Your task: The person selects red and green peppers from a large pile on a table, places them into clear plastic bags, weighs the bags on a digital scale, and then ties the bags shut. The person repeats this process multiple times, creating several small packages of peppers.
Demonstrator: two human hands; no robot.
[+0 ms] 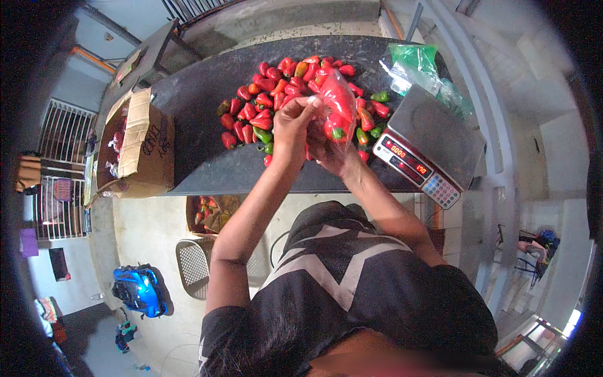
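In front of me, a clear plastic bag [336, 107] with red peppers and a green-stemmed one is held up over the black tabletop [198, 169]. My left hand [292, 124] pinches the bag at its left side, near the top. My right hand [336, 157] grips it from below, its fingers partly hidden behind the bag. A wide heap of red peppers [264, 88], with some green ones [262, 134], lies around and behind the bag. To the right sits a digital scale [440, 135] with a lit display, its plate bare.
A cardboard box [147, 144] with wrapped contents stands on the table's left end. Green and clear plastic bags [411, 63] lie at the back right. Below the table are another box of peppers [204, 213] and a plastic crate [191, 267]. A blue bulky object [138, 289] rests at lower left.
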